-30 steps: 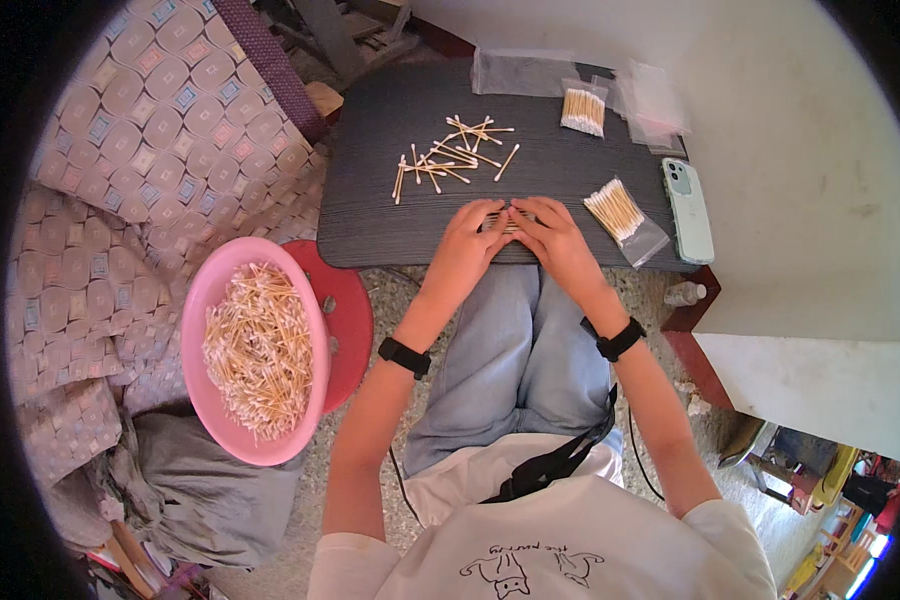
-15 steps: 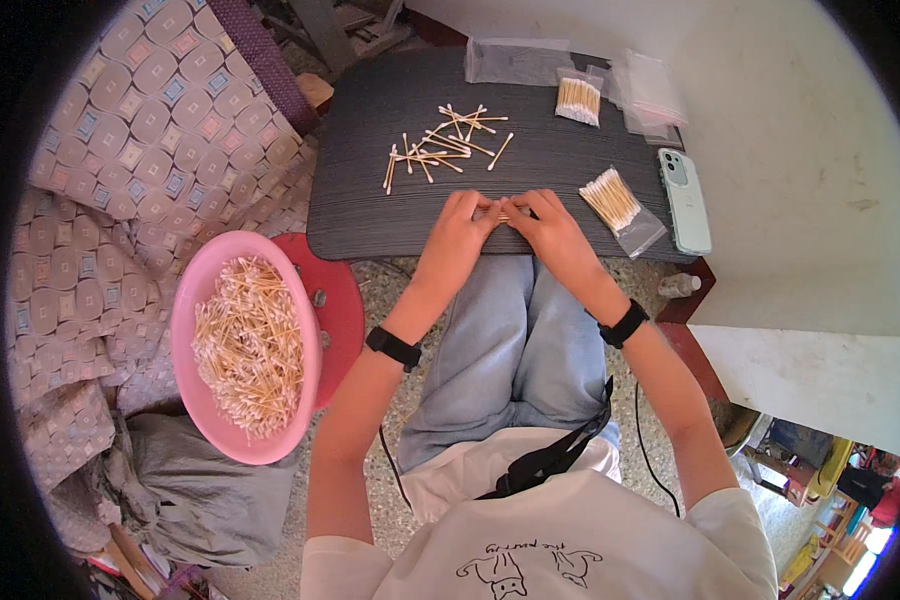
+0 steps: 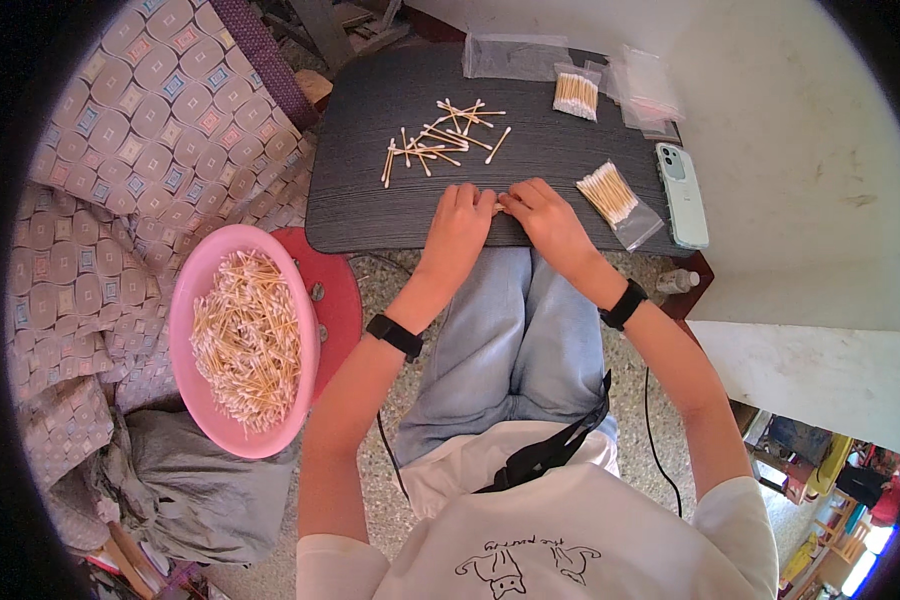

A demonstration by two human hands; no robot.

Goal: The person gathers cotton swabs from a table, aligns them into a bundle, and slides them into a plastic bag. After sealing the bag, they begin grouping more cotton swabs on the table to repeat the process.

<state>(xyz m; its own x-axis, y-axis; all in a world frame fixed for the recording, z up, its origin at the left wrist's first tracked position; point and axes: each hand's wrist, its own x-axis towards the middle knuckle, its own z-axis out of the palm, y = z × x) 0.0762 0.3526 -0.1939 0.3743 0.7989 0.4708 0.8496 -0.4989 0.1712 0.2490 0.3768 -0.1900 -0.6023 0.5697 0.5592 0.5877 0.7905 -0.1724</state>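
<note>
Over the front part of the dark table, my left hand [image 3: 459,222] and my right hand [image 3: 546,224] meet with fingers closed on a small bunch of cotton swabs [image 3: 500,208]. Only a bit of the bunch shows between the fingertips; the rest is hidden. Beyond my hands, loose cotton swabs [image 3: 448,140] lie scattered, crossing one another. Right of my right hand is a clear bag with cotton swabs [image 3: 608,194], their tips sticking out of its far end. Farther back lies another clear bag filled with cotton swabs [image 3: 576,93].
A pink basin [image 3: 182,375] heaped with cotton swabs rests on a red stool [image 3: 338,310] at my left. Flat clear bags [image 3: 515,57] and a stack of plastic bags [image 3: 646,88] lie at the table's back. A phone [image 3: 681,196] lies along the right edge, beside the wall.
My left hand has turned a little, its fingers more bunched, and less of the swab bunch shows between my hands. The whole view has shifted slightly; the other things stay put.
</note>
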